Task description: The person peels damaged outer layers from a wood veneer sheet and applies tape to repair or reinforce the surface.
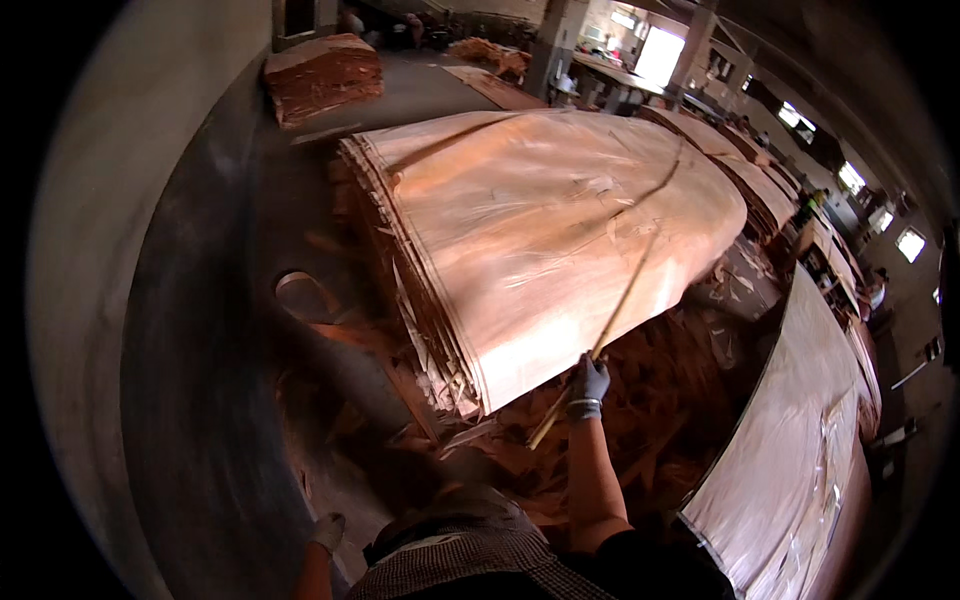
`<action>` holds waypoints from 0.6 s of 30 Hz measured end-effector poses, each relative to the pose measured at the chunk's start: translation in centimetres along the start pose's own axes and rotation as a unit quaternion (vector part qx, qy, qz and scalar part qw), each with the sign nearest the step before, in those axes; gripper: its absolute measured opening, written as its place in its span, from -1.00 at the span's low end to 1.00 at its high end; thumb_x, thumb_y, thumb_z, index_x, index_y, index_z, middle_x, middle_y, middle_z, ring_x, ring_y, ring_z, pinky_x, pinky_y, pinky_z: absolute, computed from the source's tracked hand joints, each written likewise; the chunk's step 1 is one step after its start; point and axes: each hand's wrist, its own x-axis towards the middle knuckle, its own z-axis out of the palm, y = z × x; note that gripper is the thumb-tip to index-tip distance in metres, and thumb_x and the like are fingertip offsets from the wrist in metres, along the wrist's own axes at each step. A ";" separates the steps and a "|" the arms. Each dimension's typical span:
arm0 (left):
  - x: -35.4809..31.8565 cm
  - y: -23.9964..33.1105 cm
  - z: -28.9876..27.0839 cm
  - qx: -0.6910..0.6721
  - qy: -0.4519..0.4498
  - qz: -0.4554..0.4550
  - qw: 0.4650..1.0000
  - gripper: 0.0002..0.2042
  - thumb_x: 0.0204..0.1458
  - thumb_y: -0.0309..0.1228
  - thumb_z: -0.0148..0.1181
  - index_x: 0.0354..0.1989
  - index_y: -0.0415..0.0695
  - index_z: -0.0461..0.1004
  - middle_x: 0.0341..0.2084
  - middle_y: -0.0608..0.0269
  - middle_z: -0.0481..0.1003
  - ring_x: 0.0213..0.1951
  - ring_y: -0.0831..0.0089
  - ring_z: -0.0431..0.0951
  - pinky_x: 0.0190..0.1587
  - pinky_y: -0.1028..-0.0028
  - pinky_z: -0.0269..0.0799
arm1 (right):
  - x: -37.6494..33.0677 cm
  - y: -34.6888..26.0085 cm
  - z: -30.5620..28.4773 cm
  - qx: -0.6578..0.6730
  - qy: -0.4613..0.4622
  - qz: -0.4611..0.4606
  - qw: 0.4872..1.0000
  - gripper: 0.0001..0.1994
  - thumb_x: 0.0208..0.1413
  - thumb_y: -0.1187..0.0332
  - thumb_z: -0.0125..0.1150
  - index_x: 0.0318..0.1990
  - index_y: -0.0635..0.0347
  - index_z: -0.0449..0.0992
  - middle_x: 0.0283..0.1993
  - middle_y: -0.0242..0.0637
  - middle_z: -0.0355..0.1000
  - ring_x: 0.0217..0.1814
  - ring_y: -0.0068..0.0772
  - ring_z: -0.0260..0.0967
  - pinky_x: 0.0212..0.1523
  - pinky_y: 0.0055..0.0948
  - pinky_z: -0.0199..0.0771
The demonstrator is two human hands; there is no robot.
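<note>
A long thin bamboo-like stick (627, 295) is gripped in my right hand (590, 382), which wears a grey glove. Its short end pokes out toward me below the fist, while the long part slants up and away over a big stack of wood veneer sheets (540, 230). Whether the stick touches the top sheet I cannot tell. That sheet is pale orange-brown and wavy, with a dark crack near the far right. My left hand (329, 530), also gloved, hangs low at my left side, apart from the stack; its fingers are too dim to read.
Broken veneer scraps (640, 400) litter the floor between me and the stack. Close on my right stands another veneer stack (780, 450). A wall (110, 250) runs along the left. A smaller veneer pile (325, 75) lies at the far left, and people work at the far right.
</note>
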 end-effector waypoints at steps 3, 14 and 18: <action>8.6 3.4 -6.6 -0.005 0.044 0.072 0.996 -0.66 0.10 -0.26 -0.12 -0.07 -0.20 0.41 -0.21 -0.07 0.46 -0.17 0.17 0.46 -0.12 0.38 0.32 | -0.8 0.9 7.2 0.021 -0.029 0.071 0.997 -0.84 0.07 0.29 0.13 -0.45 0.02 0.28 -0.76 -0.46 0.17 -0.85 -0.52 0.11 -0.85 -0.48 0.18; 24.9 18.5 -28.7 0.149 0.046 0.194 0.968 -0.63 0.06 -0.23 -0.09 -0.02 -0.14 0.39 -0.09 -0.02 0.43 -0.08 0.11 0.43 -0.06 0.34 0.31 | 9.7 8.4 32.3 -0.052 -0.088 0.088 0.991 -0.78 0.06 0.26 0.13 -0.27 0.20 0.32 -0.62 -0.15 0.36 -0.70 -0.23 0.33 -0.67 -0.30 0.44; 33.2 8.0 -32.9 -0.103 0.100 0.078 0.987 -0.61 0.08 -0.19 -0.11 0.01 -0.12 0.38 -0.11 0.04 0.44 -0.17 0.17 0.49 -0.16 0.28 0.39 | 13.1 8.8 41.8 -0.044 -0.074 0.053 0.995 -0.79 0.02 0.31 0.15 -0.33 0.25 0.33 -0.64 -0.17 0.34 -0.69 -0.25 0.32 -0.66 -0.32 0.43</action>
